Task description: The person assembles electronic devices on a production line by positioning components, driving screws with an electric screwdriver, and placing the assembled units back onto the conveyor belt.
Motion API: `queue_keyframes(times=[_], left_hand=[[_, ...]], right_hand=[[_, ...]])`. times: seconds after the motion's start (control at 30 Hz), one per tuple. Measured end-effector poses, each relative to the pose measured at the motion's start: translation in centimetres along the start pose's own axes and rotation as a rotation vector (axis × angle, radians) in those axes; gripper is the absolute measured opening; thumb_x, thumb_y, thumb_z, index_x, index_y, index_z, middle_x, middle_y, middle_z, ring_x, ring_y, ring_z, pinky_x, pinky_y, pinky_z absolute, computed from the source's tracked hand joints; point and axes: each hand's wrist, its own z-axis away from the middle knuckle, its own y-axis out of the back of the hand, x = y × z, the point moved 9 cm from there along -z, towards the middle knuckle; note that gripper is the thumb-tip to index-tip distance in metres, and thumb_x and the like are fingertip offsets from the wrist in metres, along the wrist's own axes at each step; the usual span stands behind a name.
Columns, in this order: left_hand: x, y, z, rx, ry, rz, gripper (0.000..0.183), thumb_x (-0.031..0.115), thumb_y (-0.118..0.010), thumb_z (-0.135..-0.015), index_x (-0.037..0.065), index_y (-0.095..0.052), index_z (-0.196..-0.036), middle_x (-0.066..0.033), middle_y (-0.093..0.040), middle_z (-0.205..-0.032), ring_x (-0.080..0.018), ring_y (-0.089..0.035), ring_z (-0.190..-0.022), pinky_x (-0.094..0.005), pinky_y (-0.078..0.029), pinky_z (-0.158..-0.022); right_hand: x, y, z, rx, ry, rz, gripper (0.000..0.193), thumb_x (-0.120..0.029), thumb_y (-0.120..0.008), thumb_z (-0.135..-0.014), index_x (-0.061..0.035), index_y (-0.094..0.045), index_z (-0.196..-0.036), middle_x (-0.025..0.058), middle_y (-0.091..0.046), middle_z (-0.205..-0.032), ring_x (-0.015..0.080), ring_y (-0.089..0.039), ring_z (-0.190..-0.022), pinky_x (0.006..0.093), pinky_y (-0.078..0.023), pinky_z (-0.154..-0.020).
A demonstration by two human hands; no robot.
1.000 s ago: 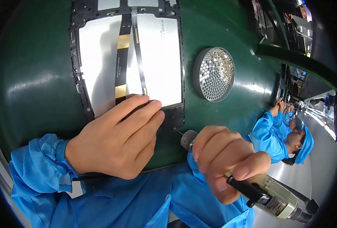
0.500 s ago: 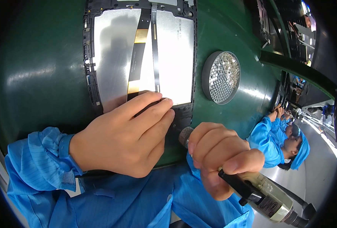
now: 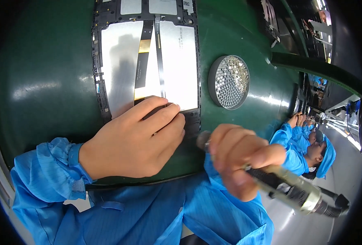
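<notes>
A tablet back assembly (image 3: 179,65) lies on the green work surface, with a black frame, a bright silver panel and black-and-gold flex cables (image 3: 141,65) running along it. Across its near end rests my left hand (image 3: 132,136), fingers stretched forward and laid on the lower edge; the thumb is hidden. My right hand (image 3: 240,159), blurred by motion, is wrapped around a power screwdriver (image 3: 289,190) with a pale body and black lever. The driver's knurled front end (image 3: 203,140) points left toward the tablet's near right corner; its bit is too blurred to make out.
A round grey dish (image 3: 212,87) with a pitted plate holds many small screws (image 3: 239,69), right of the tablet. A dark green bar (image 3: 316,69) crosses the right side. Beyond it sits a co-worker in blue (image 3: 291,147). The driver's cord (image 3: 332,210) trails right.
My right hand and the screwdriver have risen slightly and now blur. Tablet and dish both appear a little farther left, as the view has shifted. My left hand stays on the tablet's near end.
</notes>
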Motion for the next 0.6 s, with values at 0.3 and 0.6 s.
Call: queue_keyframes(times=[0.3, 0.6], left_hand=[[-1.2, 0.0, -0.6, 0.004, 0.056, 0.155, 0.015, 0.005, -0.073, -0.069, -0.003, -0.064, -0.080, -0.0130, -0.061, -0.094, -0.0323, -0.058, -0.103, -0.0472, -0.048, -0.091], [0.6, -0.2, -1.5, -0.179, -0.037, -0.164, 0.026, 0.020, -0.073, -0.070, 0.005, -0.057, -0.085, -0.0120, -0.058, -0.101, -0.0324, -0.057, -0.107, -0.0491, -0.045, -0.092]], right_hand=[[-2.1, 12.4, 0.3, 0.302, 0.152, 0.202, 0.036, -0.006, -0.057, -0.076, -0.0049, -0.050, -0.111, 0.0091, -0.050, -0.065, 0.0205, -0.049, -0.058, 0.0400, -0.042, -0.062], [0.5, 18.8, 2.2, 0.534, 0.147, 0.104, 0.033, -0.001, -0.051, -0.074, 0.0011, -0.052, -0.107, 0.0090, -0.053, -0.069, 0.0190, -0.050, -0.059, 0.0380, -0.044, -0.061]])
